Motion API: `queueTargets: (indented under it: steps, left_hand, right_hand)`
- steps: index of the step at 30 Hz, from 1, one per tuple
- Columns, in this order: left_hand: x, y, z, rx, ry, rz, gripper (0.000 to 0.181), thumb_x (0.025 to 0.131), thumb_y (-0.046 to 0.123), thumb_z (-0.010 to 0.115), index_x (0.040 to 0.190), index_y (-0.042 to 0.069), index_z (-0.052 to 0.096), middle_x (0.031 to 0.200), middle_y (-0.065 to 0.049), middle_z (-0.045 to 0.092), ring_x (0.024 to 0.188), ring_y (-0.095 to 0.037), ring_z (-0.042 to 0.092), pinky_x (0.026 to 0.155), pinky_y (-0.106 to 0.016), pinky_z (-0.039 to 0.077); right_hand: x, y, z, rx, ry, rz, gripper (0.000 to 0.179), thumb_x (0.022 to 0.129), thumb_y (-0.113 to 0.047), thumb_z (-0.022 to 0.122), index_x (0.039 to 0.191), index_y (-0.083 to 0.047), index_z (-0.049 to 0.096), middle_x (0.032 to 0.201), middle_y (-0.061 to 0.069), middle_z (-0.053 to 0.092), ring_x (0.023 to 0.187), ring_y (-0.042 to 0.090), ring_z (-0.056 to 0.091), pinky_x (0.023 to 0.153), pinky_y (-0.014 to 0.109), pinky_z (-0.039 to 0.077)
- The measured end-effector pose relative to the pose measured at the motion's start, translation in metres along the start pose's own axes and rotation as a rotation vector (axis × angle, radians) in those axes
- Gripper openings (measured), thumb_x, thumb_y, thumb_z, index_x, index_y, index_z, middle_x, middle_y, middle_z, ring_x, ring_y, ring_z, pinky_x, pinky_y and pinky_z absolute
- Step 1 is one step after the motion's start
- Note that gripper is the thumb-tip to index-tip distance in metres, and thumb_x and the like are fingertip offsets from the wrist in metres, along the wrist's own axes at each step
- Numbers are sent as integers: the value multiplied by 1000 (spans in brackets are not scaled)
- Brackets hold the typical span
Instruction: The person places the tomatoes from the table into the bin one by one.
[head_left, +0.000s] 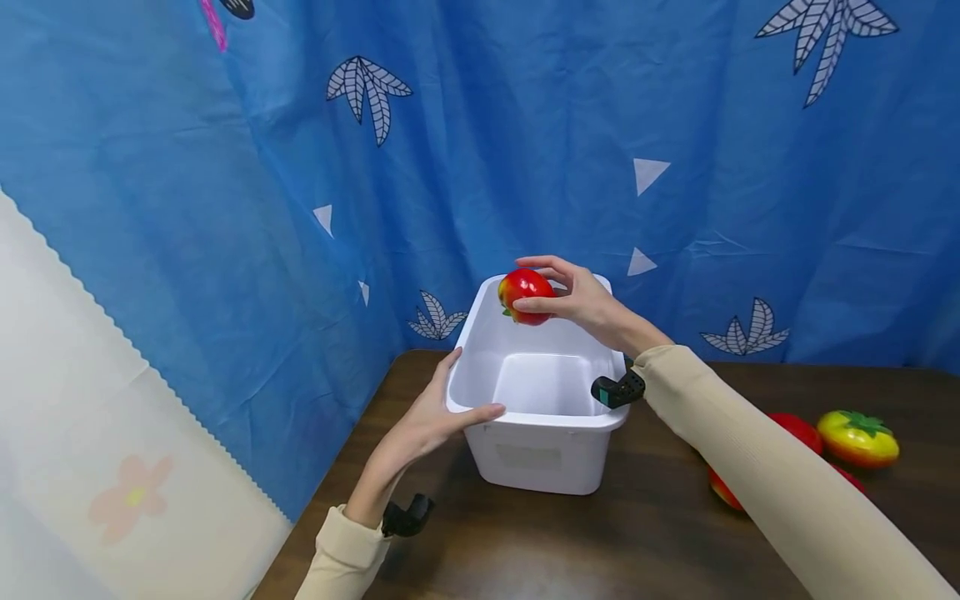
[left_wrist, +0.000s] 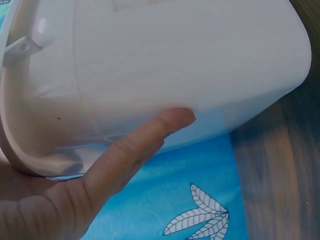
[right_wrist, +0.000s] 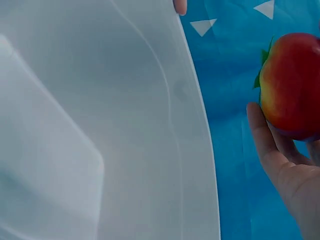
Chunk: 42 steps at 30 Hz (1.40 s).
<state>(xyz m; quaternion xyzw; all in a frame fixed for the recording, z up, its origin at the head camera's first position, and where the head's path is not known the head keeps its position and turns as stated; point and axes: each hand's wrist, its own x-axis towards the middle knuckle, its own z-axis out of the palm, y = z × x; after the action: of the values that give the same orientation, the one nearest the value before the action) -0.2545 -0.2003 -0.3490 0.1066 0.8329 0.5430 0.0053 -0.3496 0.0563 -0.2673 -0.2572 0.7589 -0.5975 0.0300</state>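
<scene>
In the head view, my right hand [head_left: 581, 302] holds a glossy red-and-yellow fruit [head_left: 527, 292] over the far part of a white plastic bin [head_left: 536, 422]. Thumb and fingers pinch the fruit from its sides. In the right wrist view the fruit [right_wrist: 295, 87] shows green leaves at one end, with fingers [right_wrist: 262, 132] beneath it. My left hand [head_left: 427, 421] rests on the bin's near left corner, its thumb along the front rim and its straight fingers beside the left rim. The left wrist view shows one straight finger [left_wrist: 145, 135] against the bin's outer wall.
The bin stands on a dark wooden table [head_left: 600, 542]. To the right lie a yellow-and-red fruit [head_left: 857, 439] with a green top and several red ones [head_left: 797, 429], partly hidden behind my right sleeve [head_left: 757, 450]. A blue patterned curtain [head_left: 525, 150] hangs behind.
</scene>
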Motion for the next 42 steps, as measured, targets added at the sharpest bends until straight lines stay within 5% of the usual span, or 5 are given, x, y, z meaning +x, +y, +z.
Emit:
queueTargets:
  steps: [15, 30, 42]
  left_hand:
    - [-1, -1, -4, 6, 12, 7, 107, 85, 38, 87, 165, 22, 17, 153, -11, 47, 131, -36, 56, 97, -58, 56]
    - [2, -4, -3, -8, -34, 32, 111, 84, 45, 87, 166, 20, 17, 153, -15, 46, 128, -37, 56, 101, -56, 55]
    - [4, -6, -7, -5, -34, 54, 111, 85, 44, 87, 166, 16, 16, 155, -17, 43, 129, -39, 55, 96, -55, 58]
  right_hand:
    - [0, 3, 5, 10, 34, 64, 76, 90, -17, 83, 155, -15, 46, 155, 13, 46, 138, 35, 46, 102, 49, 55]
    - [-5, 8, 1, 66, -47, 15, 70, 97, -17, 75, 158, -12, 42, 154, 19, 49, 134, 38, 57, 112, 57, 46]
    - [-37, 9, -29, 158, -110, -57, 66, 104, -8, 63, 163, -10, 32, 159, 19, 45, 142, 42, 48, 107, 50, 50]
